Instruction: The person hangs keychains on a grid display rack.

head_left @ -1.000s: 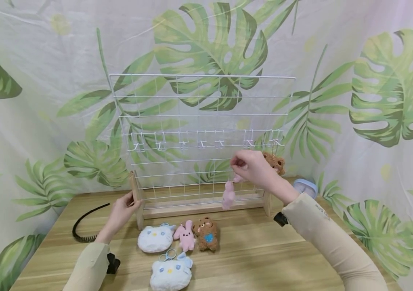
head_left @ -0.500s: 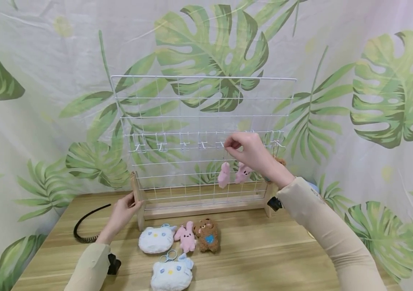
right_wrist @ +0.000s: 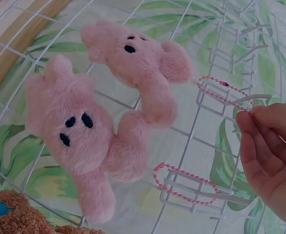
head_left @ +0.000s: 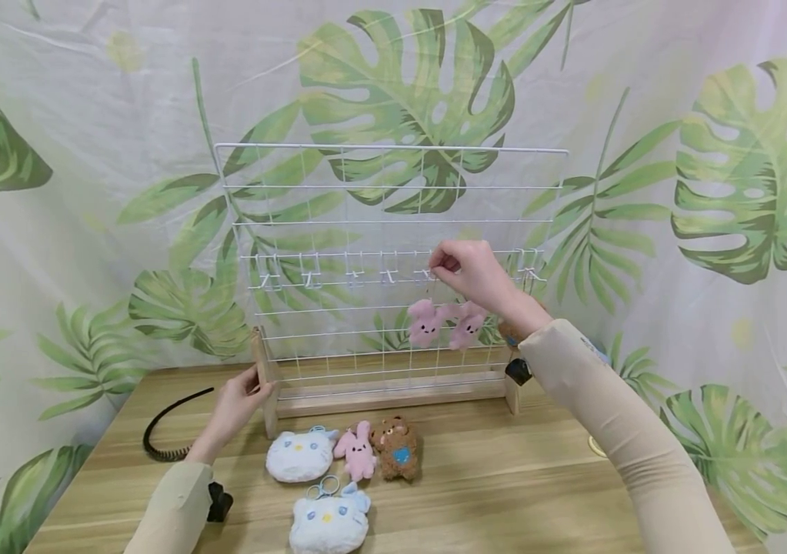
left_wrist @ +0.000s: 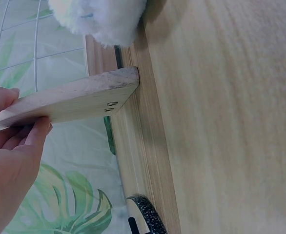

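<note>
My right hand (head_left: 472, 269) is raised at the white wire grid rack (head_left: 393, 146), thumb and forefinger pinching the pink bead chain (right_wrist: 226, 95) of a pink plush bunny keychain (head_left: 424, 323). In the right wrist view, the chain loop overlaps the end of a white hook (right_wrist: 257, 97). Beside it, a second pink bunny (right_wrist: 74, 131) hangs by its own chain from the neighbouring hook. A brown bear keychain (head_left: 509, 335) hangs at the far right, partly behind my arm. My left hand (head_left: 237, 400) grips the rack's left wooden leg (left_wrist: 74, 97) between thumb and fingers.
In front of the rack lie two white plush cat-face keychains (head_left: 299, 455), a pink bunny (head_left: 357, 452) and a brown bear (head_left: 398, 450). Several bare hooks (head_left: 310, 277) line the grid to the left. A black headband (head_left: 158, 427) rests at the table's left.
My right hand has risen from below the hooks to hook height, bringing the pink bunny up. The bunny has turned to show its face. My left hand stays on the wooden leg.
</note>
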Tool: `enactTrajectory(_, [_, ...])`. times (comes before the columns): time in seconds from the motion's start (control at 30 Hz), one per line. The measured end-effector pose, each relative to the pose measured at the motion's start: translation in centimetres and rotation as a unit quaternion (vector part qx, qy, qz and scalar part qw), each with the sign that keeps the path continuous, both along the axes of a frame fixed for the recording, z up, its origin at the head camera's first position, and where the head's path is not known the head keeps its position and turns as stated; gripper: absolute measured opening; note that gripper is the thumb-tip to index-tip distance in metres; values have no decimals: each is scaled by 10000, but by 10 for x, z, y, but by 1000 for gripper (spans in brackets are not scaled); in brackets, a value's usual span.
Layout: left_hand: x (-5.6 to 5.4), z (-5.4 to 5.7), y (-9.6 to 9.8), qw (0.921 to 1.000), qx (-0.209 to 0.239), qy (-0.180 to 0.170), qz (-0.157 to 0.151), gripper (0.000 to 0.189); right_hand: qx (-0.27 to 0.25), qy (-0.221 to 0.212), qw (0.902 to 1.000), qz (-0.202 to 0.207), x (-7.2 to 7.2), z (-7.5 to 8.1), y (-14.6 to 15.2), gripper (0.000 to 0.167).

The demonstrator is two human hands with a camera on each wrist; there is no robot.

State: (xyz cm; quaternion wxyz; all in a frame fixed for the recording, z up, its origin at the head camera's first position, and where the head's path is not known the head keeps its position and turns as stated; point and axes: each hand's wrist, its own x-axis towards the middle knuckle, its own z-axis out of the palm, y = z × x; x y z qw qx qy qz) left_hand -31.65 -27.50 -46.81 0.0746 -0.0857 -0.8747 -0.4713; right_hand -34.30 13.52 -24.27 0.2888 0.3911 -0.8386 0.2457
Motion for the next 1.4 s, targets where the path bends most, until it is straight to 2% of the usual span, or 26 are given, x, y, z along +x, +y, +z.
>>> enactTrajectory(0.3, [1,0,0,10000,42,-46,-7,62,171,-426,9987,-214,-13,-3,-4,6])
enactTrajectory(0.6, [1,-1,1,10000,27,-32,-7,63,180,-384,9989,-223,-10,-4,-3,6])
enactTrajectory(0.77, [1,-1,2,10000,-10,39,48,60,95,-192,9997,-145,1,-5,2,5])
enactTrajectory(0.97, [2,-1,2,10000,24,2,22,61,73,-165,9996,-212,33,-13,14,4])
enactTrajectory(1.07, [2,0,2,10000,36,3,18,62,30,-33,10000,60,49,-23,16,6])
enactTrajectory(1.17, [2,1,1,10000,8,22,34,62,53,59,9983,579,61,-40,13,9])
enactTrajectory(1.27, [1,1,1,10000,1,46,27,62,283,-269,9945,972,67,-65,5,11])
enactTrajectory(1.4, [1,0,1,10000,-17,47,30,61,774,-888,9874,1056,60,-108,-7,8])
